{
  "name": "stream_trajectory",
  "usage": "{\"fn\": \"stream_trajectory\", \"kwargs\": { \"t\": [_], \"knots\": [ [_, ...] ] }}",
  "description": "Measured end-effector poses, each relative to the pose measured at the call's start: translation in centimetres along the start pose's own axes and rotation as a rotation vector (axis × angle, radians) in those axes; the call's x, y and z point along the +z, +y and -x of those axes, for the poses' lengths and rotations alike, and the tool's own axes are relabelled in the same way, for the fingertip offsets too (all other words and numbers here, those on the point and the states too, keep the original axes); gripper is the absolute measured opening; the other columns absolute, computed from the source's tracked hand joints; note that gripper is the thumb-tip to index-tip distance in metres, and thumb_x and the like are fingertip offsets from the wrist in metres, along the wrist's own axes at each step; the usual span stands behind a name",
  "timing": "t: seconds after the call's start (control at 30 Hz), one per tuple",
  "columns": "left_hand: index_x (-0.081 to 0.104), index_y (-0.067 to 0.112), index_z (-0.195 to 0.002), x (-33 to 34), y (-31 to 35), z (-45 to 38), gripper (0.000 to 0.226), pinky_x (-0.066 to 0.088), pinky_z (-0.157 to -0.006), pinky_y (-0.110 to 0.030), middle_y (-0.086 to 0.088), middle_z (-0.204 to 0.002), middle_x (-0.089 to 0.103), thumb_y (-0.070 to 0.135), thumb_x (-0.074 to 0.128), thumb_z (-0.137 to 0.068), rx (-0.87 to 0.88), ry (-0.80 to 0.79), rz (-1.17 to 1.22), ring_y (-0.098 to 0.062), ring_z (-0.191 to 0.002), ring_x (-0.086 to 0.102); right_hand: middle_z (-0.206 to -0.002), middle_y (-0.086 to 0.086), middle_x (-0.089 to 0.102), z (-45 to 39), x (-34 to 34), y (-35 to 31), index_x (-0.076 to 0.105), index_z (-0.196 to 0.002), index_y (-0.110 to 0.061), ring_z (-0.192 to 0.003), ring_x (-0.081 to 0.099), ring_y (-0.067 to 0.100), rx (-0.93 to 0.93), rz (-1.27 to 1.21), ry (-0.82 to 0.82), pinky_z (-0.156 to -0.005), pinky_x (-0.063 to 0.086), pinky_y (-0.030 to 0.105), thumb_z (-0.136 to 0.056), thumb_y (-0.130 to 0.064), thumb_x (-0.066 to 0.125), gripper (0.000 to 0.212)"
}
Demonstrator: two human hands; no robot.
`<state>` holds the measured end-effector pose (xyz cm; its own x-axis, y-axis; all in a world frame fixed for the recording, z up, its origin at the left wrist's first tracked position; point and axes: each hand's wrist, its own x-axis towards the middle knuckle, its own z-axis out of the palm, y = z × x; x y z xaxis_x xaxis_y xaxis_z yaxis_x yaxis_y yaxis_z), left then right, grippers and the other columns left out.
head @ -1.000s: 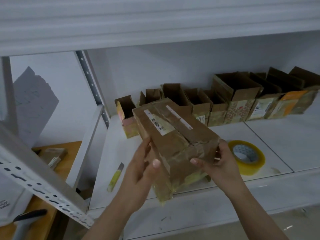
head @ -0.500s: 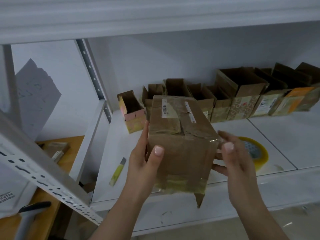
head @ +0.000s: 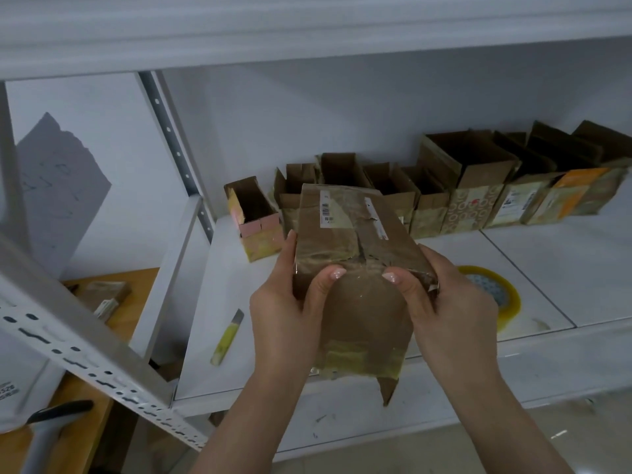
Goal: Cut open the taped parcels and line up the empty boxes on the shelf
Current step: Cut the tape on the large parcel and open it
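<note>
Parcel (head: 355, 268) gripped by both hands above the shelf (head: 342, 388).
Left hand (head: 287, 302) and right hand (head: 448, 302) clasp its sides; long axis toward 12 o'clock, cutter (head: 227, 338) at 9.

A single head-worn camera is looking forward and down, close in on the shelf (head: 376, 388), which is filling the middle and right of the frame. The two hands are reaching in from the lower edge. A wooden table (head: 136, 302) is showing at lower left.
</note>
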<state>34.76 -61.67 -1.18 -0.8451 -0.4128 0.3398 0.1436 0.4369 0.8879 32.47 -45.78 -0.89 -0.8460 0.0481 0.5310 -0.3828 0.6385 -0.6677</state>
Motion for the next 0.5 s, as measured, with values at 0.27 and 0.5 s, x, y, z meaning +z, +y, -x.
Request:
{"fn": "stream_trajectory", "kwargs": {
  "t": [0.27,0.5],
  "knots": [
    [0.052,0.033,-0.139,0.8,0.2,0.3,0.082,0.057,-0.081,-0.020,0.029,-0.107,0.066,0.065,0.069,-0.066,0.012,0.081,0.070,0.012,-0.100,0.061,-0.071,-0.018,0.059,-0.2,0.1,-0.3,0.065,-0.112,-0.022,-0.066,0.055,0.009,0.113,0.027,-0.005,-0.056,0.041,0.022,-0.066,-0.087,0.041,0.083],
    [0.053,0.035,-0.137,1.1,0.0,-0.2,0.080,0.058,-0.084,-0.027,0.026,-0.110,0.067,0.072,0.069,-0.068,0.005,0.073,0.097,0.010,-0.100,0.062,-0.062,-0.019,0.057,-0.5,-0.2,-0.4,0.067,-0.110,-0.026,-0.060,0.055,0.005,0.107,0.013,0.030,-0.054,0.041,0.024,-0.077,-0.085,0.037,0.074]
  ]
}}
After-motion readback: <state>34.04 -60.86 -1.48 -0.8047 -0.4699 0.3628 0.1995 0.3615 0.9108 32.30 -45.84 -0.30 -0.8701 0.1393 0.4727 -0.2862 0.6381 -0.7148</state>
